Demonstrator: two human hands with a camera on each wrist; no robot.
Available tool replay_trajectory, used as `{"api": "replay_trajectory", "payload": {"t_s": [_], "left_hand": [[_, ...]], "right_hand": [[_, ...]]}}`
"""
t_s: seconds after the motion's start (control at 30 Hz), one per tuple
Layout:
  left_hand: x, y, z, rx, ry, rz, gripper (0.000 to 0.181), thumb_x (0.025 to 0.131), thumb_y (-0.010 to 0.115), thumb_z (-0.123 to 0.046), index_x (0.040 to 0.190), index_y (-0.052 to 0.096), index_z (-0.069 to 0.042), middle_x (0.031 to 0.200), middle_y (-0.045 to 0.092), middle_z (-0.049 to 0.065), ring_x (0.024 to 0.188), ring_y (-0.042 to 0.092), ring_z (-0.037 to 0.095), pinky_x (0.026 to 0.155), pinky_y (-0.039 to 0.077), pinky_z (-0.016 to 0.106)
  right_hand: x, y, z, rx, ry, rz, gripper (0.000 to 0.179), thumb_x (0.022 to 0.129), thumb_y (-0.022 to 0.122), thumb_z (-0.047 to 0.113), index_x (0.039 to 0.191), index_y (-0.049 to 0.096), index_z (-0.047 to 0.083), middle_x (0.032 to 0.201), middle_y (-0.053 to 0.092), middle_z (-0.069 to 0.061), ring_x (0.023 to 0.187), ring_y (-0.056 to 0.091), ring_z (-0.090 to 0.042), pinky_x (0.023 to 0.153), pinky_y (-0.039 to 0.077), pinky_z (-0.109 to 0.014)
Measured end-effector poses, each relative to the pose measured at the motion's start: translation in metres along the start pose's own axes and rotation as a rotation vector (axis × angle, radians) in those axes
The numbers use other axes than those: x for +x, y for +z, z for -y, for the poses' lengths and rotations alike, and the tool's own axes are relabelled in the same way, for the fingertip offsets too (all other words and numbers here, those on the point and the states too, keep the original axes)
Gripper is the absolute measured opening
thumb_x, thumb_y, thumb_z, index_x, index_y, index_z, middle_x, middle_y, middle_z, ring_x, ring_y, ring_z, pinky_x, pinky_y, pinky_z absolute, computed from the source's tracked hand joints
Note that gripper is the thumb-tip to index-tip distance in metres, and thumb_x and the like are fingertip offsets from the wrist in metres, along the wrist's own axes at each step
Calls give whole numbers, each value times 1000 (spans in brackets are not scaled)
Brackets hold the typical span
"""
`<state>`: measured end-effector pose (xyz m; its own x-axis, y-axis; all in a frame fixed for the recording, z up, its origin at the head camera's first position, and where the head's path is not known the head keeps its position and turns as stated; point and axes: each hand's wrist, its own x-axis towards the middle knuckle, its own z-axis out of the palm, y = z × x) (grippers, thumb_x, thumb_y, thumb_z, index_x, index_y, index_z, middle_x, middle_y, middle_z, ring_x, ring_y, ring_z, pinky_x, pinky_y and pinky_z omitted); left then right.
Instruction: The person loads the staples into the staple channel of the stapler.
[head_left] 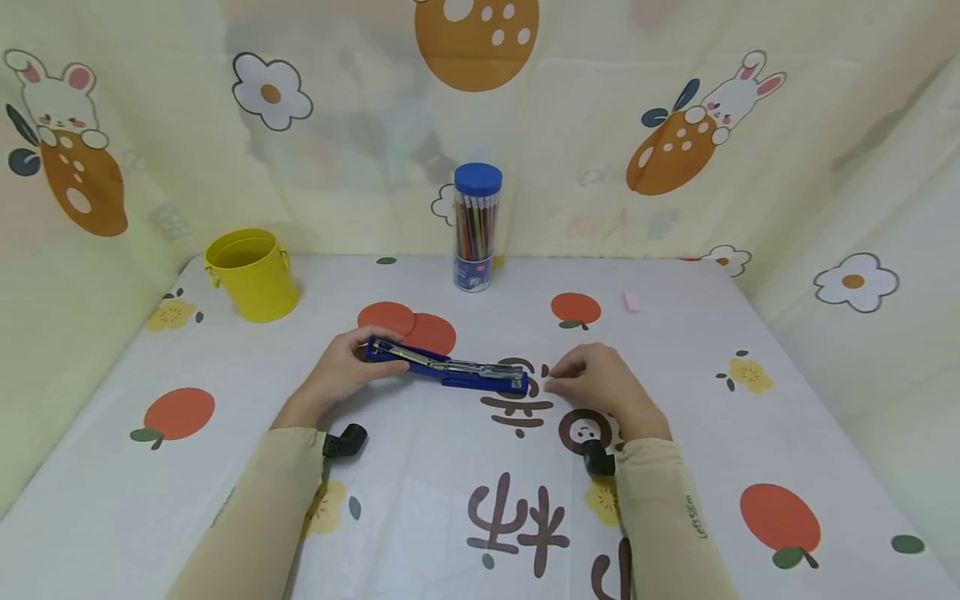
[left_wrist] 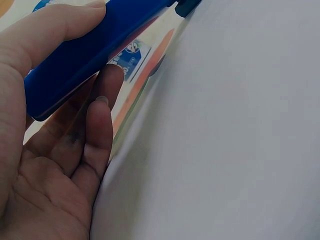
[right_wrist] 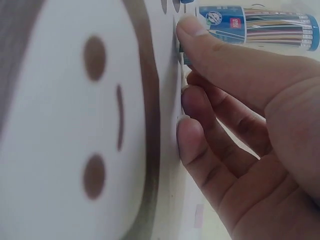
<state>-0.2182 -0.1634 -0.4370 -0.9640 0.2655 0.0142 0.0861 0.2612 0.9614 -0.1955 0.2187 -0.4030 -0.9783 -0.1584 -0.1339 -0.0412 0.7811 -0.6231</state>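
A blue stapler (head_left: pixel 450 367) with its top swung back and its metal staple channel showing lies across the middle of the table. My left hand (head_left: pixel 348 367) grips its left end, thumb along the near side. In the left wrist view the thumb presses the blue stapler body (left_wrist: pixel 90 50), with the fingers below. My right hand (head_left: pixel 600 383) is just beyond the stapler's right end, thumb and forefinger brought near each other. In the right wrist view the other fingers (right_wrist: pixel 192 140) are bent close to the tablecloth. I cannot tell whether anything small is between the right thumb and forefinger.
A clear tub of pencils with a blue lid (head_left: pixel 474 225) stands at the back centre. To its left is a yellow bucket (head_left: pixel 262 287). A small pink block, like an eraser (head_left: pixel 632 302), lies at the back right. A printed cloth (head_left: pixel 405 500) covers the table; a curtain hangs behind.
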Motion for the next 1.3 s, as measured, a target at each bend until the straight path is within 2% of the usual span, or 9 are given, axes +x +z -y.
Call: {"api": "replay_trajectory", "payload": {"t_s": [0.17,0.43,0.67,0.9,1.3], "left_hand": [[0,0,0,-4,1,1,53,82,87,-19,127,65,-4,116,66,11,97,63,25,80,53,27],[0,-1,1,29,-14,-6,53,81,87,-23,126,66,-6,116,66,11,98,62,25,81,52,27],[0,0,0,26,-6,-6,53,82,87,-23,126,65,-6,117,65,12,97,62,25,81,52,27],[1,0,1,11,-1,-2,52,81,87,-24,126,66,-7,115,66,10,97,63,25,80,53,27],[0,-3,2,8,-23,-5,54,80,89,-27,126,67,-10,115,68,9,100,64,26,82,53,30]], "right_hand": [[0,0,1,7,-7,8,16,89,80,24,102,79,13,102,71,-2,99,61,-24,92,50,-46],[-1,-2,14,10,-89,-20,17,92,77,24,106,79,15,98,71,3,96,61,-22,88,51,-42],[0,2,26,31,-219,-46,21,93,76,23,108,78,10,100,73,1,95,64,-19,87,53,-42],[2,13,40,25,-186,-19,19,93,76,23,108,78,12,102,71,1,92,63,-19,83,54,-38],[4,26,51,-31,-224,-9,15,92,77,19,105,79,13,95,69,3,86,59,-18,77,52,-33]]}}
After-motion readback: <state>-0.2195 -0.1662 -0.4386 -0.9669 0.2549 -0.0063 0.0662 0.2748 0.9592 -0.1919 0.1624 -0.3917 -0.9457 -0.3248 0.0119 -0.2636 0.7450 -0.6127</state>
